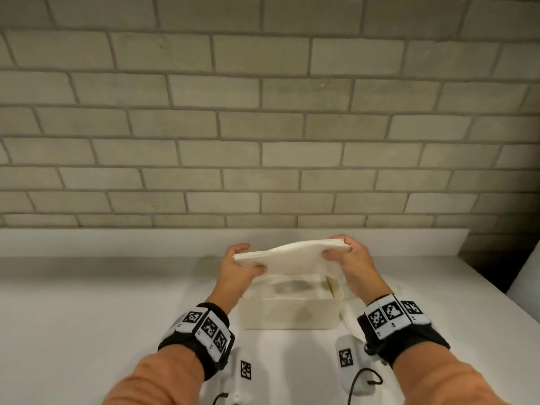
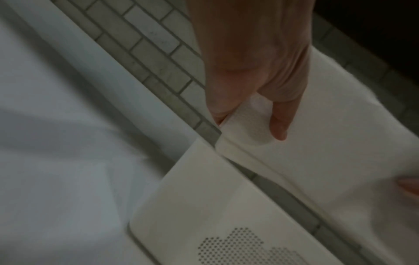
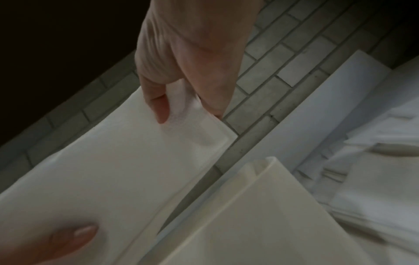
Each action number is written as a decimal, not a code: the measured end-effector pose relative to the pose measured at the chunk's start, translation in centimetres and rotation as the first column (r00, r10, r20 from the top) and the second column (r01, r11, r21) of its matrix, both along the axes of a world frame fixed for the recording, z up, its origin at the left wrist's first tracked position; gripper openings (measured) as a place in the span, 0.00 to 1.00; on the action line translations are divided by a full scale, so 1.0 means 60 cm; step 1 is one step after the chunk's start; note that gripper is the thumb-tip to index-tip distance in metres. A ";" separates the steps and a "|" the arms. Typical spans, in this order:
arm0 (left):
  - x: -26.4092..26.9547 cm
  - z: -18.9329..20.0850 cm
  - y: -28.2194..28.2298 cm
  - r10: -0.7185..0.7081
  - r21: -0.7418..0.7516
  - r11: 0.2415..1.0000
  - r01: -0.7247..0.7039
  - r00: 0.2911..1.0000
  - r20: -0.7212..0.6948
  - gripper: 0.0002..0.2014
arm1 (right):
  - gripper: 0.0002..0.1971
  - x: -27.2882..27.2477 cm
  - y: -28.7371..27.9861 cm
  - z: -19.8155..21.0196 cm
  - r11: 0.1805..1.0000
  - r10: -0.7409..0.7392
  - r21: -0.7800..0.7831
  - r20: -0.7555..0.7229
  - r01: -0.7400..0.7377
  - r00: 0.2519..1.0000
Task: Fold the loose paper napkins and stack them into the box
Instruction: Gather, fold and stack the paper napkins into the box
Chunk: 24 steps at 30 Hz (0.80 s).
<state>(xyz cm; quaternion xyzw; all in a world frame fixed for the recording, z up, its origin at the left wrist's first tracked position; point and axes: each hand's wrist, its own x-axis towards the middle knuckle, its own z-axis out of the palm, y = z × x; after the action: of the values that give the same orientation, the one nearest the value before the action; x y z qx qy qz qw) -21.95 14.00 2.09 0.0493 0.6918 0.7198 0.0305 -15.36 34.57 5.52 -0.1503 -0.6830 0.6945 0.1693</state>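
Both hands held one folded napkin stack (image 1: 287,255) by its short ends, above the box (image 1: 292,305). The left hand (image 1: 239,267) pinched the left end, thumb on top and fingers underneath; the right hand (image 1: 349,258) did the same at the right end, a narrow grip closed on the paper. In the left wrist view the thumb (image 2: 280,123) lay flat on the top sheet, and layered edges showed along the stack's side, so it was several sheets thick, though the number could not be counted.

Holding at both ends probably kept the soft paper taut and level so the layers would not slide apart or sag in the middle. The stack hung roughly parallel to the box's long side, which would let it drop straight in; that looked like the step in hand, the lowering not yet done.

One box stood on the white counter (image 1: 87,302), just in front of the brick wall (image 1: 263,127). Its inside looked shadowed and mostly hidden by the stack, so what it already held could not be told. In the right wrist view, more white napkins (image 3: 374,188) lay rumpled on the counter beside the box, at least a few; an exact count was not possible. They suggested the task was partly along, with folding still to do.

Two hands, one held stack, one box.
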 end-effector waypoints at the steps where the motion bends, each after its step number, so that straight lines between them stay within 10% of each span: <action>1: -0.007 -0.007 0.001 0.005 -0.027 1.000 -0.005 1.000 0.019 0.28 | 0.17 -0.008 0.004 -0.010 1.000 0.021 0.017 0.039 -0.021 0.999; 9: -0.044 -0.033 0.021 -0.008 -0.347 0.938 0.023 0.999 0.045 0.29 | 0.21 -0.044 0.014 -0.077 0.999 0.039 0.017 0.183 -0.043 0.982; 24: -0.060 -0.037 0.034 -0.029 -0.175 0.984 0.038 0.998 0.058 0.35 | 0.17 -0.058 0.025 -0.080 0.996 0.058 0.061 0.135 -0.067 0.989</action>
<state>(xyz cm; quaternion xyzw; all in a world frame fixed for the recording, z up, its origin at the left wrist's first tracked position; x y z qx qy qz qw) -25.56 16.03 -0.14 0.0381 0.7507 0.6563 0.0659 -18.85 36.07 0.73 -0.1691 -0.7196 0.6651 0.1062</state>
